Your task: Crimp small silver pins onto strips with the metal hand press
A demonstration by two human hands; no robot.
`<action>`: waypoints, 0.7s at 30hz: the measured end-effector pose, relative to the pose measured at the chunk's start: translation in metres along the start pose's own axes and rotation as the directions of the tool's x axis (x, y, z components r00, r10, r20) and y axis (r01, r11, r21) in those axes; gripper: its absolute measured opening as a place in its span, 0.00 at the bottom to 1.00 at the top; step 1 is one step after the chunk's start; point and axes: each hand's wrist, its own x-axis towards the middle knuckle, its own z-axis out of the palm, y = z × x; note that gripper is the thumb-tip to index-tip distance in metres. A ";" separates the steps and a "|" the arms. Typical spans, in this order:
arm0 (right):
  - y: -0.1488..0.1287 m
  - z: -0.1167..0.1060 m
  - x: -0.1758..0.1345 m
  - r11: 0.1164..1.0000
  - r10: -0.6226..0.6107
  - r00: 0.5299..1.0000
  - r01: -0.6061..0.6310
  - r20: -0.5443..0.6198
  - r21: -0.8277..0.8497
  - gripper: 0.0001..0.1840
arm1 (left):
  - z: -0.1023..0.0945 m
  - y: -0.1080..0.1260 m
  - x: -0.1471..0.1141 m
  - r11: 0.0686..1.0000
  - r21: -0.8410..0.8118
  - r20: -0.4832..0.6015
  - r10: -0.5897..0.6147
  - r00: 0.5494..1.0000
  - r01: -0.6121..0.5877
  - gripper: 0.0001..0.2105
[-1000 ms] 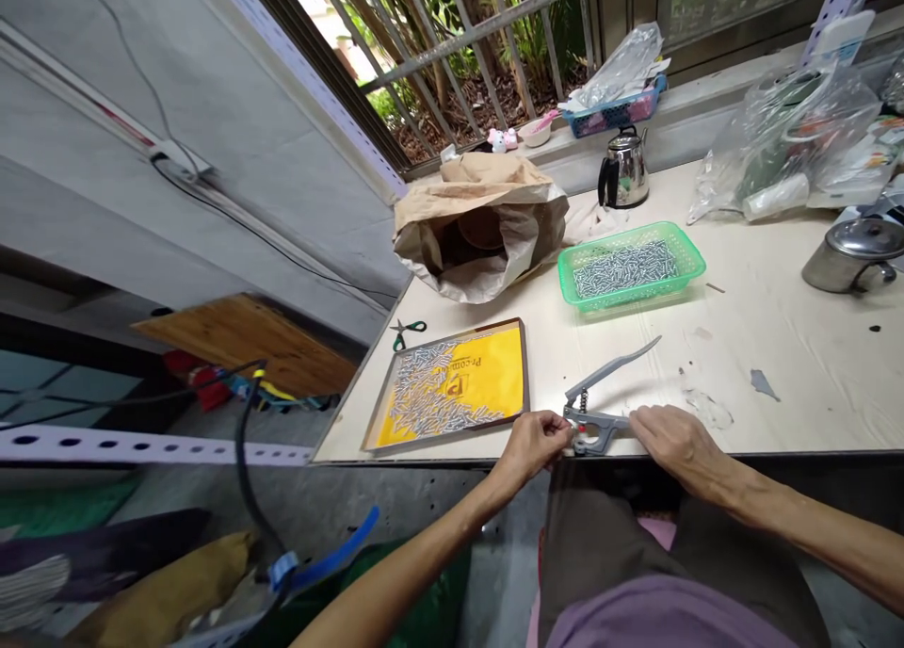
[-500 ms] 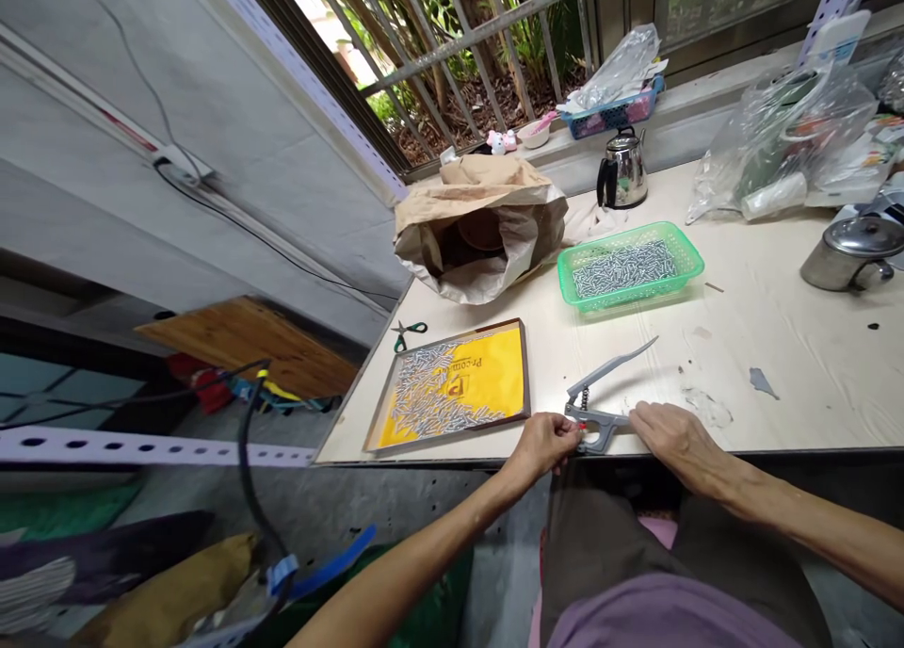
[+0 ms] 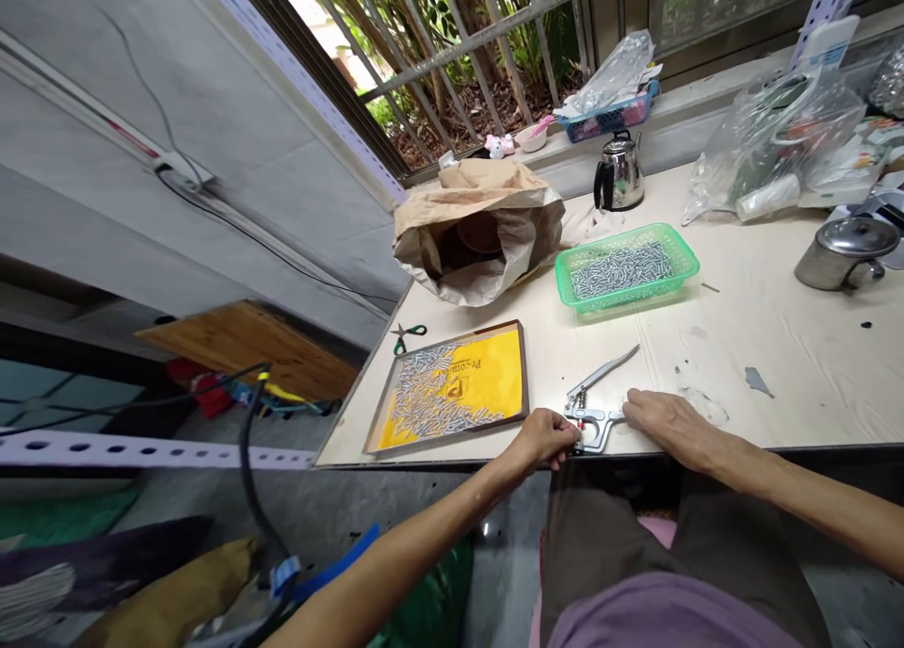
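Where yellow lining (image 3: 500,373) shows: "Pr com"
Left hand (image 3: 547,438): pinched at tool (image 3: 599,417), contents hidden
Right hand (image 3: 668,429): gripping its end

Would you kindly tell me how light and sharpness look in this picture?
Head view: daylight washes out the upper left of the window; head view: glints on the tall kettle, dimmer floor below the table; head view: detail at the left hand is too small to tell.

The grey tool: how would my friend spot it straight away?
Start at the big pale table and go to its near edge. Between the person's left hand and right hand, right of the yellow-lined tray, is the grey tool. Its long slanting handle and little spring set it apart from the tray.
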 end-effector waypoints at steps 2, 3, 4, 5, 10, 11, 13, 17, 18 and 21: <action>0.007 0.000 0.002 0.999 -0.012 1.000 0.012 0.009 0.032 0.06 | 0.000 -0.001 0.002 1.000 0.000 -0.010 0.002 1.000 -0.002 0.10; 0.011 -0.001 0.004 0.999 -0.019 1.000 0.019 0.000 0.035 0.05 | 0.000 -0.002 0.003 1.000 0.000 -0.013 0.004 1.000 -0.004 0.10; 0.015 -0.004 0.006 0.999 -0.020 1.000 0.020 -0.014 0.025 0.10 | 0.000 -0.002 0.004 1.000 0.000 -0.010 0.005 1.000 -0.005 0.10; 0.020 -0.006 0.010 1.000 -0.013 1.000 0.013 -0.023 0.004 0.19 | -0.001 -0.003 0.005 1.000 0.002 -0.002 0.007 1.000 -0.007 0.11; 0.039 -0.020 0.035 0.992 0.071 0.986 -0.055 0.154 -0.111 0.53 | -0.002 -0.004 0.007 1.000 0.012 0.009 -0.002 1.000 0.002 0.10; 0.039 -0.022 0.038 0.991 0.077 0.980 -0.056 0.185 -0.121 0.54 | -0.002 -0.004 0.006 1.000 0.011 0.004 -0.008 1.000 0.008 0.10; 0.038 -0.025 0.042 0.990 0.082 0.978 -0.057 0.193 -0.132 0.53 | -0.002 -0.003 0.005 1.000 0.005 0.011 -0.014 1.000 0.014 0.10; 0.031 -0.028 0.039 0.989 0.070 0.987 -0.050 0.147 -0.140 0.45 | -0.001 -0.001 0.002 1.000 -0.031 0.018 -0.005 1.000 0.006 0.10; 0.030 -0.028 0.037 0.989 0.062 0.989 -0.043 0.137 -0.142 0.43 | -0.001 0.000 0.001 0.999 -0.037 0.014 -0.011 1.000 0.012 0.10; 0.028 -0.030 0.034 0.989 0.049 0.992 -0.031 0.119 -0.144 0.38 | 0.000 0.000 -0.001 0.998 -0.047 -0.004 -0.042 0.999 0.042 0.10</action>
